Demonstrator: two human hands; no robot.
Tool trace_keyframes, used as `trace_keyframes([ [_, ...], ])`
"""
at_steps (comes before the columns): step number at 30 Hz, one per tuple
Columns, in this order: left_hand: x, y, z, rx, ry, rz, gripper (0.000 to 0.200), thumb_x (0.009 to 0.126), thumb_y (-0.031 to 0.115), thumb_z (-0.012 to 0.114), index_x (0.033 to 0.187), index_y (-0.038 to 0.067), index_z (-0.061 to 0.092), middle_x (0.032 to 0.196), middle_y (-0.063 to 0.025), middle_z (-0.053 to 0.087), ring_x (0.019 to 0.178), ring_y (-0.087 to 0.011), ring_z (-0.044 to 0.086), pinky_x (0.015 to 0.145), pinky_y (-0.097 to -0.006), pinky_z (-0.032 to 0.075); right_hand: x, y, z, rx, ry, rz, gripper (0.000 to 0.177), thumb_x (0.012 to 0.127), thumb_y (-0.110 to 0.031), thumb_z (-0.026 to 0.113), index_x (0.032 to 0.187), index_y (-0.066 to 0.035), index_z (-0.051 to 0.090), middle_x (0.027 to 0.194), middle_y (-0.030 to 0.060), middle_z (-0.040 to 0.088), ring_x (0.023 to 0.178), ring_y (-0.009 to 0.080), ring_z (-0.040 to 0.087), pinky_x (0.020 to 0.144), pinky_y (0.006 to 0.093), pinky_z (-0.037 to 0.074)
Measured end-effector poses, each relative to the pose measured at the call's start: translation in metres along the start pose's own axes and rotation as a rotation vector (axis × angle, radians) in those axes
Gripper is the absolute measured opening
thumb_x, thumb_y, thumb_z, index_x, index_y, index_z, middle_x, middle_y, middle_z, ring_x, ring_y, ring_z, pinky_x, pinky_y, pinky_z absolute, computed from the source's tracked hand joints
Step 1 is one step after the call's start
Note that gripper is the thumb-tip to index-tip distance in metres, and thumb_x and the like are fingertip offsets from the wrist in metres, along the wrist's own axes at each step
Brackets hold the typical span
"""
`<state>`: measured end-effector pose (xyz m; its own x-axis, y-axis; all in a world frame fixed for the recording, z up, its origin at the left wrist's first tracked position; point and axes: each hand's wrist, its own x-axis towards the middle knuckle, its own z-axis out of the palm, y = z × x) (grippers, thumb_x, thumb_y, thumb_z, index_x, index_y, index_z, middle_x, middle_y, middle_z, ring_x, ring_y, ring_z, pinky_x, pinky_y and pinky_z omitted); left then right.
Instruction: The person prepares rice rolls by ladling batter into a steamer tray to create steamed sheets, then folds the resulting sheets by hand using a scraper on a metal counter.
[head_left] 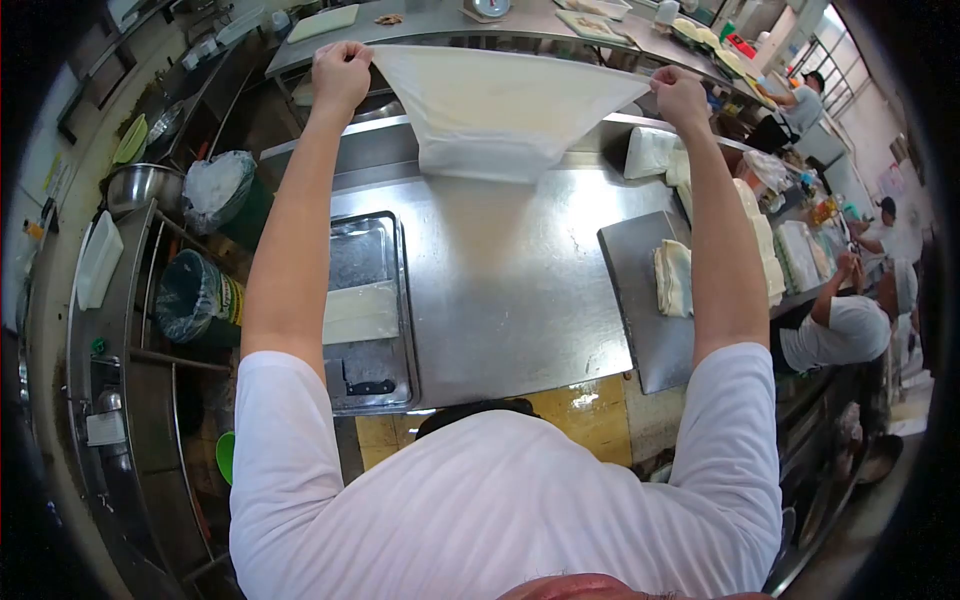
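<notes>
A thin, pale, slightly see-through sheet [490,105] is stretched between my hands above the far side of the steel table [500,300]. My left hand [342,75] pinches its upper left corner. At the upper right corner, the fingers of my right hand [680,97] are closed on it too. The sheet's lower edge hangs down close to the tabletop. Below my left forearm lies a dark metal tray [405,340], holding a flat pale slab [362,312] and a black-handled knife [370,387]. Beside my right forearm, a folded pale stack [674,278] rests on a grey board [640,320].
More folded pale bundles [655,152] line the table's right side. Behind runs a steel counter [420,28] with a dial scale [490,8]. Lined bins [195,290] stand at left near a metal bowl [145,187]. Several co-workers in white [840,325] are at right.
</notes>
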<state>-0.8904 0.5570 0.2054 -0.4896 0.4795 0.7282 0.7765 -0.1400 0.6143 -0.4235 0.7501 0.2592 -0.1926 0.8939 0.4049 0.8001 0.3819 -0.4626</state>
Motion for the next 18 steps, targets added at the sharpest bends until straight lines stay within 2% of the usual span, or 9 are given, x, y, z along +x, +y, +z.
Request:
trace_keyframes([
  [2, -0.022, 0.007, -0.012, 0.006, -0.019, 0.042, 0.02, 0.091, 0.012, 0.068, 0.079, -0.003, 0.065, 0.074, -0.0054, 0.062, 0.07, -0.0139, 0.054, 0.066, -0.0311, 0.044, -0.024, 0.009, 0.003, 0.007, 0.017, -0.014, 0.018, 0.086, -0.028, 0.067, 0.098, -0.018, 0.076, 0.107, 0.008, 0.073, 0.107, 0.0283, 0.066, 0.09, 0.0429, 0.049],
  [4, -0.06, -0.001, -0.022, 0.057, -0.052, 0.089, 0.015, 0.092, 0.012, 0.067, 0.084, -0.001, 0.065, 0.09, -0.0079, 0.066, 0.08, -0.0155, 0.058, 0.073, -0.0312, 0.047, -0.058, 0.035, 0.014, -0.028, 0.073, -0.089, 0.017, 0.086, -0.024, 0.066, 0.096, -0.016, 0.076, 0.103, 0.0108, 0.072, 0.104, 0.0316, 0.066, 0.088, 0.0434, 0.05],
  [6, -0.125, 0.018, -0.035, -0.115, -0.053, -0.091, 0.007, 0.087, 0.011, 0.069, 0.088, 0.005, 0.066, 0.108, -0.013, 0.065, 0.116, -0.0308, 0.056, 0.102, -0.0408, 0.043, -0.104, 0.069, 0.033, -0.027, 0.063, -0.15, 0.015, 0.085, -0.023, 0.065, 0.092, -0.015, 0.076, 0.098, 0.0128, 0.071, 0.101, 0.0345, 0.065, 0.087, 0.0455, 0.049],
  [8, -0.203, 0.02, -0.045, -0.176, -0.125, -0.106, 0.006, 0.086, 0.009, 0.069, 0.086, 0.005, 0.064, 0.104, -0.0125, 0.063, 0.118, -0.0319, 0.055, 0.105, -0.0428, 0.04, -0.175, 0.101, 0.054, 0.045, 0.051, -0.185, 0.013, 0.085, -0.021, 0.063, 0.086, -0.013, 0.074, 0.094, 0.0156, 0.068, 0.097, 0.0365, 0.064, 0.086, 0.047, 0.049],
  [10, -0.297, -0.01, -0.067, 0.065, -0.443, -0.156, 0.004, 0.085, 0.009, 0.068, 0.086, 0.006, 0.064, 0.118, -0.0191, 0.057, 0.123, -0.0363, 0.051, 0.108, -0.0463, 0.038, -0.248, 0.136, 0.075, 0.02, -0.225, -0.067, 0.013, 0.085, -0.013, 0.06, 0.084, -0.013, 0.074, 0.093, 0.0154, 0.065, 0.097, 0.0368, 0.061, 0.084, 0.0504, 0.046],
  [11, -0.355, -0.007, -0.07, -0.048, -0.393, -0.358, 0.007, 0.084, 0.011, 0.07, 0.089, 0.006, 0.067, 0.125, -0.0213, 0.055, 0.124, -0.0388, 0.05, 0.107, -0.0472, 0.038, -0.293, 0.167, 0.104, -0.048, -0.259, -0.047, 0.012, 0.085, -0.013, 0.061, 0.085, -0.014, 0.073, 0.097, 0.015, 0.064, 0.1, 0.0356, 0.059, 0.086, 0.0516, 0.045],
  [12, -0.396, 0.015, -0.084, 0.246, -0.544, -0.334, 0.01, 0.083, 0.015, 0.073, 0.089, 0.008, 0.07, 0.128, -0.022, 0.055, 0.125, -0.0405, 0.049, 0.107, -0.0483, 0.039, -0.333, 0.197, 0.122, -0.162, -0.38, -0.113, 0.011, 0.085, -0.015, 0.062, 0.088, -0.013, 0.073, 0.101, 0.0153, 0.062, 0.104, 0.0353, 0.058, 0.09, 0.0523, 0.043],
  [13, -0.439, 0.016, -0.093, 0.293, -0.603, -0.445, 0.009, 0.082, 0.016, 0.074, 0.087, 0.009, 0.07, 0.13, -0.0222, 0.054, 0.125, -0.041, 0.048, 0.107, -0.049, 0.039, -0.367, 0.199, 0.121, -0.235, -0.533, -0.068, 0.012, 0.084, -0.015, 0.063, 0.092, -0.012, 0.072, 0.104, 0.0155, 0.061, 0.106, 0.0365, 0.055, 0.093, 0.0522, 0.041],
  [18, -0.491, 0.083, -0.096, 0.396, -0.591, -0.613, 0.012, 0.082, 0.016, 0.074, 0.092, 0.009, 0.071, 0.126, -0.017, 0.06, 0.12, -0.0364, 0.054, 0.104, -0.0448, 0.042, -0.417, 0.193, 0.114, -0.116, -0.486, -0.104, 0.011, 0.083, -0.013, 0.067, 0.092, -0.007, 0.07, 0.1, 0.0145, 0.062, 0.104, 0.0348, 0.056, 0.096, 0.051, 0.039],
])
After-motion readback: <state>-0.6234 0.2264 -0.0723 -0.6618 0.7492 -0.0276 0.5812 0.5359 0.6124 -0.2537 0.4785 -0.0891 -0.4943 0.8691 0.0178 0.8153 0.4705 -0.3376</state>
